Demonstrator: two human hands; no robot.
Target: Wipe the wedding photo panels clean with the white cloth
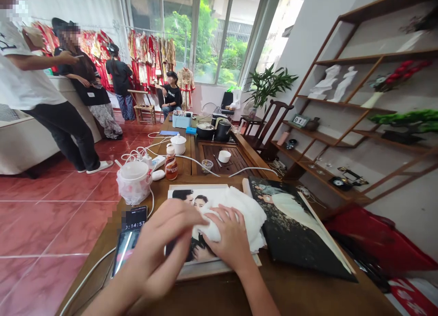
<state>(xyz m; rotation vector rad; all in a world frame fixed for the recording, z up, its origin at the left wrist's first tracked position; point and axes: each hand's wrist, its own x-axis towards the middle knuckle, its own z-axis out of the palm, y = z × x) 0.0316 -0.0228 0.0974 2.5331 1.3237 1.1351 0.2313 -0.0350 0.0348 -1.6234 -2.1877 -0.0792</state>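
As the right hand [227, 234] rests, fingers spread, on a bunched white cloth [251, 211] across a couple's portrait [186, 197] at lower centre, the left hand [162, 243] arches by the cloth's edge, any pinch unclear; handling looks unfinished, a darker picture [284, 220] uncovered at lower right.

Two hands [230, 234], one white cloth [251, 215], two visible photographs [284, 234], one bottle [171, 165], four other people [173, 96].

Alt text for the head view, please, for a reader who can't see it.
A person's right hand lies on a bunched white cloth over a photo of a couple on a wooden table, the left hand held close by. A darker photo panel is at right; people and red garments show behind.
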